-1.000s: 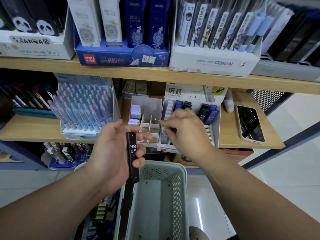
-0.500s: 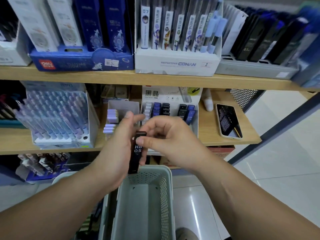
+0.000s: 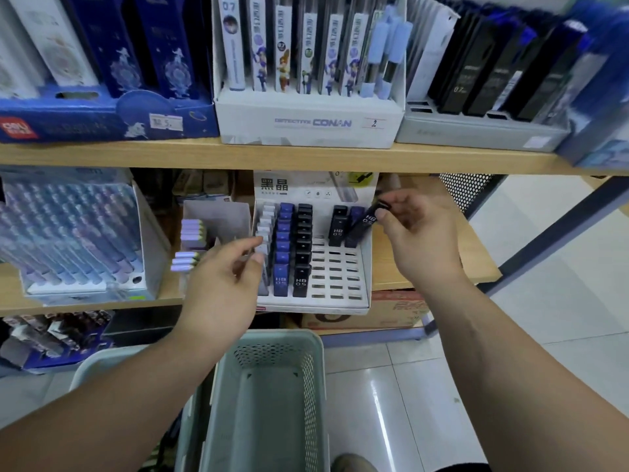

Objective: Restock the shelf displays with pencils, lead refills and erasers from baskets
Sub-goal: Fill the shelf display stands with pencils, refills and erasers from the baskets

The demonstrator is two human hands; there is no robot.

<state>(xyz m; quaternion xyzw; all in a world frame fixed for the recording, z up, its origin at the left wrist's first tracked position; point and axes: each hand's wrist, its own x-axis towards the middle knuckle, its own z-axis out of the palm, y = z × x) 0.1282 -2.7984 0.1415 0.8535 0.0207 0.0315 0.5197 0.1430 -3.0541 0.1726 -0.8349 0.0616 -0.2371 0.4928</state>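
Note:
My right hand [image 3: 417,238] pinches a black HB 0.5 lead refill case [image 3: 369,218] by its top end, tilted over the right columns of the white lead refill display [image 3: 337,294] on the lower shelf. The display holds rows of white, blue and black cases on its left and two at its upper right, with many bare slots. My left hand [image 3: 224,284] hovers in front of the display's left side, fingers loosely curled, holding nothing. A pale green basket [image 3: 272,400] sits below my arms and looks empty.
A clear box of purple pencils [image 3: 75,233] and a small box of purple erasers [image 3: 204,233] stand left of the display. Boxes of pencils and leads, among them a Conan box [image 3: 306,120], line the upper shelf [image 3: 272,158]. The lower shelf's right end [image 3: 476,264] borders the tiled floor.
The black lead case passed from my left hand to my right hand, which carried it up and right to the display. My left hand let go and moved toward the display's left side.

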